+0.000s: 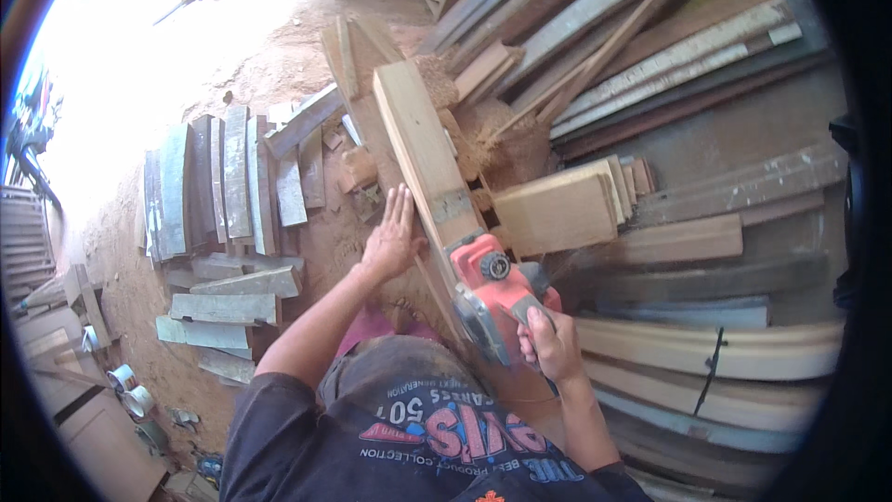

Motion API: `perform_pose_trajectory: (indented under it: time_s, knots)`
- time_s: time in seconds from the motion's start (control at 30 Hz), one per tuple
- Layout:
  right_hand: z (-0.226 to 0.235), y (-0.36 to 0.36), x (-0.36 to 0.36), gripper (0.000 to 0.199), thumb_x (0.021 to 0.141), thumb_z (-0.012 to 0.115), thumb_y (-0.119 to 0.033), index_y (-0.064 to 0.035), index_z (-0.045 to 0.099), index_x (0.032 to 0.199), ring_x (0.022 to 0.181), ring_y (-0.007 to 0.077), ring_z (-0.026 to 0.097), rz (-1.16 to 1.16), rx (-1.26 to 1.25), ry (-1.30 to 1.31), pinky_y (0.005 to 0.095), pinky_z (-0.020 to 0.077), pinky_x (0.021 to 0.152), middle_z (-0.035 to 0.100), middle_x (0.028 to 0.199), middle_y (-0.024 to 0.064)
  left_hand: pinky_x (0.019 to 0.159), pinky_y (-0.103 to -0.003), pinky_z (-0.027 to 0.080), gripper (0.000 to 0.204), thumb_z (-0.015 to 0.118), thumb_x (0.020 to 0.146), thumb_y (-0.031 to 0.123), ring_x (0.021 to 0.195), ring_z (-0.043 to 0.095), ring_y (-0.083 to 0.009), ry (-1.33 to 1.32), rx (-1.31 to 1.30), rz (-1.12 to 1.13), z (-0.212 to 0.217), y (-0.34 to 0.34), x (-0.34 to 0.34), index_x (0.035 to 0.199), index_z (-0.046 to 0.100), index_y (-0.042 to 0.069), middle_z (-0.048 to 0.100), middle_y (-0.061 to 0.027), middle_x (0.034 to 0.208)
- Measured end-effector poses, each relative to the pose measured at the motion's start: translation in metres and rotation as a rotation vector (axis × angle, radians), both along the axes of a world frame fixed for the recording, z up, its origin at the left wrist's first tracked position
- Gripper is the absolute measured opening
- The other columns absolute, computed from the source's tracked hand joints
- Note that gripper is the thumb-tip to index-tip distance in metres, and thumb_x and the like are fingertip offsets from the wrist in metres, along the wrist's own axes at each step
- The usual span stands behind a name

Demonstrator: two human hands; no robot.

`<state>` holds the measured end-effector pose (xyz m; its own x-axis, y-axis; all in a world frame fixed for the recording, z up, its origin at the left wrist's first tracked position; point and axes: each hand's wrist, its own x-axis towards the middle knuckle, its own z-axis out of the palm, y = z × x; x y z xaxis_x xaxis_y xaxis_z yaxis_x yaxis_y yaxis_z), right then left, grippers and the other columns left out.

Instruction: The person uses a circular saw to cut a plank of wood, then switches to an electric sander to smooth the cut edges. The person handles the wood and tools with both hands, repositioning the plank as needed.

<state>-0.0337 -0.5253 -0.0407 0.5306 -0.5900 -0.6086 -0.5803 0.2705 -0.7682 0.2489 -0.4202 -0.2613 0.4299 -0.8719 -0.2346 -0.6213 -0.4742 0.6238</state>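
My right hand is wrapped round the rear handle of a red electric planer with a black knob on its front. The planer rests on the near end of a light wooden board, which runs away from me toward the far left. A greyish patch marks the board's face just ahead of the planer. My left hand lies with its fingers stretched out along the board's left edge. Beneath the board is a longer wooden support, partly hidden by it.
Sawn boards are stacked right of the planer, beside long planks reaching far right. Wood shavings lie near the board's right side. Grey offcuts cover the dirt floor on the left, and white cups stand lower left.
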Motion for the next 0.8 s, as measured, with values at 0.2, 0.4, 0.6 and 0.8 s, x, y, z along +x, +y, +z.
perform_pose_trajectory:
  time_s: [0.2, 0.4, 0.6, 0.8]
  knots:
    - [-0.011, -0.069, 0.170, 0.053, 0.112, 0.055, -0.050, -0.0082, 0.063, 0.081, 0.050, 0.0052, 0.049, 0.117, -0.112, -0.135, 0.0262, 0.0387, 0.043, 0.054, 0.064, -0.0041, 0.116, -0.054, 0.053, 0.104, 0.074, 0.097, 0.028, 0.169, 0.011, -0.0391, -0.014, -0.031, 0.017, -0.001, 0.001, 0.000, 0.171, 0.010, -0.007, 0.008, -0.0223, 0.182]
    - [-0.025, -0.161, 0.394, 0.056, 0.108, 0.056, -0.055, -0.0067, 0.064, 0.080, 0.046, 0.0105, 0.050, 0.230, -0.154, -0.360, 0.0305, 0.0397, 0.040, 0.054, 0.065, -0.0009, 0.117, -0.056, 0.052, 0.108, 0.077, 0.096, 0.034, 0.169, 0.011, -0.0364, 0.056, -0.001, 0.010, 0.007, 0.004, 0.002, 0.173, 0.011, -0.003, 0.009, -0.0188, 0.183]
    - [-0.016, -0.148, 0.389, 0.059, 0.106, 0.055, -0.062, -0.0067, 0.064, 0.088, 0.051, 0.0078, 0.047, 0.174, -0.115, -0.241, 0.0270, 0.0394, 0.046, 0.050, 0.066, -0.0043, 0.117, -0.054, 0.051, 0.107, 0.078, 0.095, 0.033, 0.169, 0.012, -0.0345, -0.002, 0.013, 0.011, 0.001, 0.003, 0.006, 0.173, 0.014, -0.001, 0.011, -0.0170, 0.184]
    - [-0.021, -0.074, 0.185, 0.057, 0.111, 0.052, -0.057, -0.0061, 0.064, 0.088, 0.051, 0.0084, 0.052, 0.236, -0.079, -0.191, 0.0276, 0.0410, 0.046, 0.055, 0.065, -0.0015, 0.121, -0.049, 0.049, 0.104, 0.076, 0.096, 0.030, 0.169, 0.010, -0.0340, -0.033, 0.017, -0.009, -0.003, 0.006, 0.008, 0.172, 0.013, -0.003, 0.007, -0.0183, 0.184]
